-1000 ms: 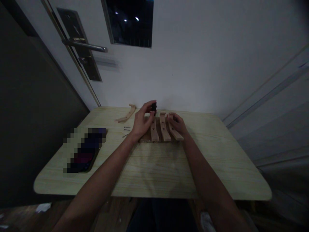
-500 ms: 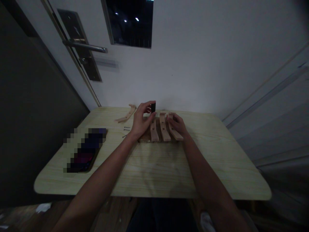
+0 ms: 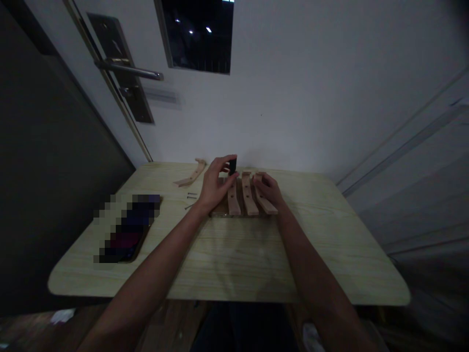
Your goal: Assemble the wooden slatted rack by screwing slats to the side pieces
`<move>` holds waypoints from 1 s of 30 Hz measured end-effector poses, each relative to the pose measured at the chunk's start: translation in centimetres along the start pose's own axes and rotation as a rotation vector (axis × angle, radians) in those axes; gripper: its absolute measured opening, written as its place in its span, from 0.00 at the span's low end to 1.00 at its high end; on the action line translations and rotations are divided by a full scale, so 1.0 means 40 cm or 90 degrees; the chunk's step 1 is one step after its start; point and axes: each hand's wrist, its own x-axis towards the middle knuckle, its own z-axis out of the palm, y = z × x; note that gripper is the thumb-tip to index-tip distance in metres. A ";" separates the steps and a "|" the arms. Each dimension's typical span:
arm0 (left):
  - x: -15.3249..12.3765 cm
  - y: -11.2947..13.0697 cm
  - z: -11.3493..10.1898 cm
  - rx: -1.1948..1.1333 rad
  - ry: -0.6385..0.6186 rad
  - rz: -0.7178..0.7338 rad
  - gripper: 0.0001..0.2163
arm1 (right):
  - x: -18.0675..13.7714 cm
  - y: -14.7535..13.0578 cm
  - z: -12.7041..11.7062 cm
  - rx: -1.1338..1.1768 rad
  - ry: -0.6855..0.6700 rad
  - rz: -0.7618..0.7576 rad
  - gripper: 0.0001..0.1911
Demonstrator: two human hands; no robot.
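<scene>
My left hand [image 3: 216,183] is closed on a small black upright piece [image 3: 233,165], pinched between thumb and fingers above the far end of the left bent wooden piece [image 3: 233,199]; its exact kind is unclear. Beside that lies a middle bent wooden piece [image 3: 249,198] with dark holes. Closed around the right bent wooden piece [image 3: 266,204] is my right hand [image 3: 270,188], its fingertips partly hidden. All three pieces lie side by side across a brown board [image 3: 219,210], whose far side is mostly covered.
Another bent wooden piece [image 3: 190,177] lies at the back left of the light wood table [image 3: 330,244]. Several screws [image 3: 191,197] are left of my left hand. A partly blurred phone [image 3: 137,234] lies farther left. Behind the table rises a white door with a metal handle [image 3: 135,71].
</scene>
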 end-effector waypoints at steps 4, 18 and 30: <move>0.002 -0.001 0.001 0.031 0.034 0.004 0.18 | 0.000 -0.003 0.003 0.016 0.008 -0.011 0.27; -0.002 -0.003 0.001 0.003 0.020 -0.016 0.21 | 0.003 0.013 -0.002 -0.007 -0.003 -0.018 0.23; -0.001 -0.008 0.005 0.037 0.048 0.012 0.21 | 0.004 0.010 0.001 -0.013 0.006 -0.023 0.26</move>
